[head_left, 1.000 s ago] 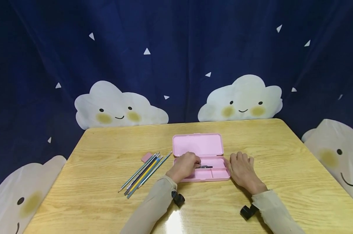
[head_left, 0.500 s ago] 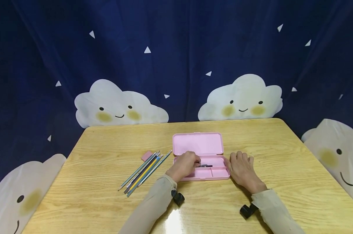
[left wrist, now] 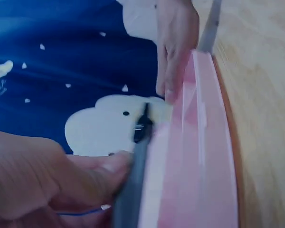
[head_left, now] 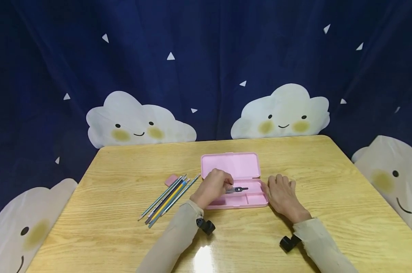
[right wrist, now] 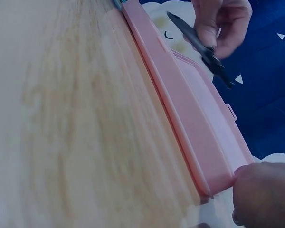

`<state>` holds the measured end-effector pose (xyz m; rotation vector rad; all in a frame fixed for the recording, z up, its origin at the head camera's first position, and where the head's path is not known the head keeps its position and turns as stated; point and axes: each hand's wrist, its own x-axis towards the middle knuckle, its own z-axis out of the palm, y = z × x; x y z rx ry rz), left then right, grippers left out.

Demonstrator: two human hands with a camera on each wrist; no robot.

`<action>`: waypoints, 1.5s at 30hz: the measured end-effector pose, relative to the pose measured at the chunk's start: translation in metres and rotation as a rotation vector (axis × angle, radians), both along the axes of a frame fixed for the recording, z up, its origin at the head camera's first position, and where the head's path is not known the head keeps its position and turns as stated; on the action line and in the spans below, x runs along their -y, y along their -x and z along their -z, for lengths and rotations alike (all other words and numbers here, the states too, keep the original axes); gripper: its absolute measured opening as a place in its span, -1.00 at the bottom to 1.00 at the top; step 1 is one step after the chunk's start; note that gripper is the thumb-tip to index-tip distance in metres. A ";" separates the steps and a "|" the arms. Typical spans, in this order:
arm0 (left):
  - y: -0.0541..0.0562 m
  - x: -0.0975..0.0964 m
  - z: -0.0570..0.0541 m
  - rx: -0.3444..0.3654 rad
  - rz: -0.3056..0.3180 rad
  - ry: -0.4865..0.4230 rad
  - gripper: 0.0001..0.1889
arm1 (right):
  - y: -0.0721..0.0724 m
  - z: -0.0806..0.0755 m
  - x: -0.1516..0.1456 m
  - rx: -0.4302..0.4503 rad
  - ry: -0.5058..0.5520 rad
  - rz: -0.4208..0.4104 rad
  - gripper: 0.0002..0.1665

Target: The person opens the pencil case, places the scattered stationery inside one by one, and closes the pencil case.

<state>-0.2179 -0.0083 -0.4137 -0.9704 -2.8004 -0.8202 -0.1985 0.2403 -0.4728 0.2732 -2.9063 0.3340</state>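
My left hand (head_left: 213,186) pinches a dark grey drawing compass (head_left: 237,190) between thumb and fingers. The compass lies roughly level, its black head pointing right. In the right wrist view it shows raised above the rim of a pink pencil case (right wrist: 180,99). The case stands with its lid (head_left: 230,165) folded back and a divided tray facing up; part of the tray is hidden behind the left hand. Against the case's right end rests my right hand (head_left: 282,197), its thumb side touching the wall, with no object in its grasp.
Several pencils (head_left: 168,201), one of them yellow, lie in a slanted bunch left of the case. A pink square eraser (head_left: 171,180) sits by their upper ends. Behind the wooden table (head_left: 294,159) hangs a dark blue curtain (head_left: 206,68) with clouds.
My left hand has lifted the compass up from the tray, and more of its head now shows. The right hand stays in place at the case's end.
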 end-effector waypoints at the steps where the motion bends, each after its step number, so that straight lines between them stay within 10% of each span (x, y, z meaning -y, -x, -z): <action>1: -0.002 0.000 -0.002 0.024 0.006 0.028 -0.92 | 0.000 0.000 0.000 0.001 -0.001 0.000 -0.58; 9: -0.012 -0.004 -0.006 0.104 -0.033 0.170 -0.88 | 0.000 -0.001 0.000 0.017 0.005 0.008 -0.57; 36: -0.018 -0.014 0.006 -0.032 0.009 0.231 -0.79 | -0.002 -0.002 0.000 -0.004 0.003 0.004 -0.58; 45: -0.020 -0.004 0.007 0.031 -0.006 0.147 -0.87 | -0.003 -0.001 0.000 -0.020 -0.001 0.008 -0.60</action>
